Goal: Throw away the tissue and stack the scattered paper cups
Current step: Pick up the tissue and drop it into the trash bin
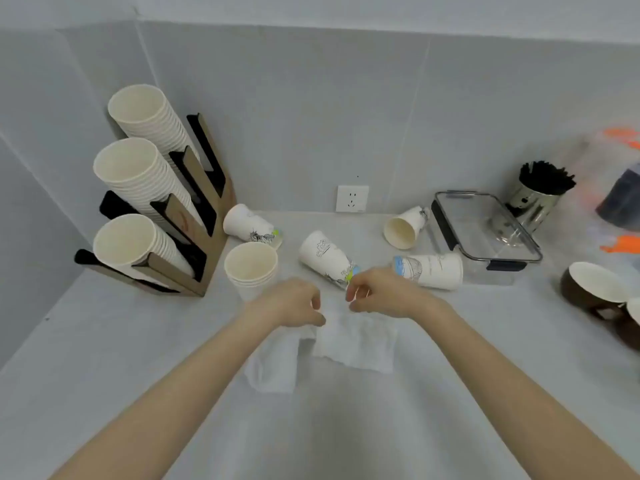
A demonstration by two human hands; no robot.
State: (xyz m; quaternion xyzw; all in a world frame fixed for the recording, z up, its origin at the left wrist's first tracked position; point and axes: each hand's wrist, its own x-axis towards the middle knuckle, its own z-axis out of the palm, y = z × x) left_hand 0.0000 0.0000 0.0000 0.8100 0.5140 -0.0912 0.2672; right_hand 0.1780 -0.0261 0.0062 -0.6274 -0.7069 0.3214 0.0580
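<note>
A white tissue [353,341] lies spread on the grey counter [346,427] in front of me. My left hand [291,301] pinches its upper left edge, and my right hand [377,294] pinches its upper right edge. Several printed paper cups lie on their sides beyond my hands: one [323,256] just behind my fingers, one [431,270] to its right, one [407,226] farther back, and one [247,228] at the left. A short upright stack of cups [251,268] stands beside the left hand.
A cardboard cup holder [194,244] with three tilted cup stacks fills the back left corner. A clear glass container [485,230], a metal tin of black straws [535,195] and brown bowls [595,289] sit at the right. A wall socket [352,198] is behind.
</note>
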